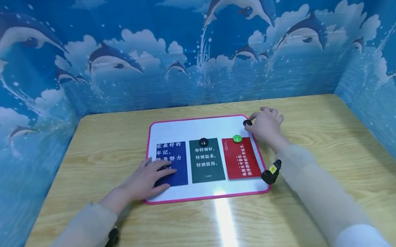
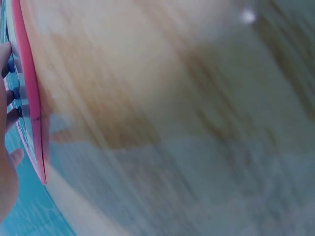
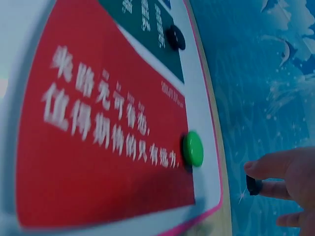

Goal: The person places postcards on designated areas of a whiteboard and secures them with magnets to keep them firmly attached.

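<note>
In the head view a whiteboard with a pink rim lies on the table. My left hand, fingers spread, rests over its left edge and on the blue card. Beside that are a green card with a black round magnet at its top, and a red card with a green round magnet at its top edge. My right hand pinches another black round magnet between thumb and finger, above the board's upper right corner.
The wooden table extends around the board on all sides. A blue curtain printed with dolphins and clouds stands behind it and along both sides. Dark wrist devices sit under both sleeves.
</note>
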The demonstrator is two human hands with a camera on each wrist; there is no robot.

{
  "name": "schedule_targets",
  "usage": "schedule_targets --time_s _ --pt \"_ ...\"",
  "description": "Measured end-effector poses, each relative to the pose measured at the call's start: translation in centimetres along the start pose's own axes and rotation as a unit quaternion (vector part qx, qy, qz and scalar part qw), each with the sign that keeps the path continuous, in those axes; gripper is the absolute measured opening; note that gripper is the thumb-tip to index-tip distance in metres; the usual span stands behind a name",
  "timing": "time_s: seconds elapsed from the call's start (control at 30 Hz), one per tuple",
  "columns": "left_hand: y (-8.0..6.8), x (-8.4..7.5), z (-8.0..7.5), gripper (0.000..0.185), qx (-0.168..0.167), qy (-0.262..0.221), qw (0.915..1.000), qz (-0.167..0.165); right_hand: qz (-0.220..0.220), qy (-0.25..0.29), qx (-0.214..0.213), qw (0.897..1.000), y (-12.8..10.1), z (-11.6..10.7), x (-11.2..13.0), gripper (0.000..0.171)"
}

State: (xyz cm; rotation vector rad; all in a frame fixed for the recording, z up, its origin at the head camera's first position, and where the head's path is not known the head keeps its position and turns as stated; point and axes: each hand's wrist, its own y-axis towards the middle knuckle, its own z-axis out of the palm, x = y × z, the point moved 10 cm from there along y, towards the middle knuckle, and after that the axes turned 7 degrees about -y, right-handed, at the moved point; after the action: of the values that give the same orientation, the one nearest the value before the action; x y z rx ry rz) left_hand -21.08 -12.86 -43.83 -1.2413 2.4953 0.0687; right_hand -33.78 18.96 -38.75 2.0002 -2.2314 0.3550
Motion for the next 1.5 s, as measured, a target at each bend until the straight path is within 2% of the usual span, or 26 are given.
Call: schedule_targets --time_s 0.4,0.87,1.27,1.5 --pt "-0.1 -0.1 -0.1 0.048 0.002 -0.001 1.0 -0.002 -0.052 -0.022 0.013 0.998 -0.3 0.6 6.8 0.04" --pt "-0.1 0.1 0.1 0.048 0.005 -0.001 0.9999 -0.009 -0.105 -0.027 0.024 0.994 -1.3 1.9 13.2 0.032" --pt "0.0 0.0 -0.1 0.048 0.007 0.001 0.9999 -0.011 -0.171 -0.031 0.033 0.984 -2.4 3.5 18.5 0.029" --pt "0.0 0.0 0.0 0.048 0.005 0.006 0.9999 -0.007 -0.2 -0.033 0.047 0.978 -3.0 5.1 20.5 0.031"
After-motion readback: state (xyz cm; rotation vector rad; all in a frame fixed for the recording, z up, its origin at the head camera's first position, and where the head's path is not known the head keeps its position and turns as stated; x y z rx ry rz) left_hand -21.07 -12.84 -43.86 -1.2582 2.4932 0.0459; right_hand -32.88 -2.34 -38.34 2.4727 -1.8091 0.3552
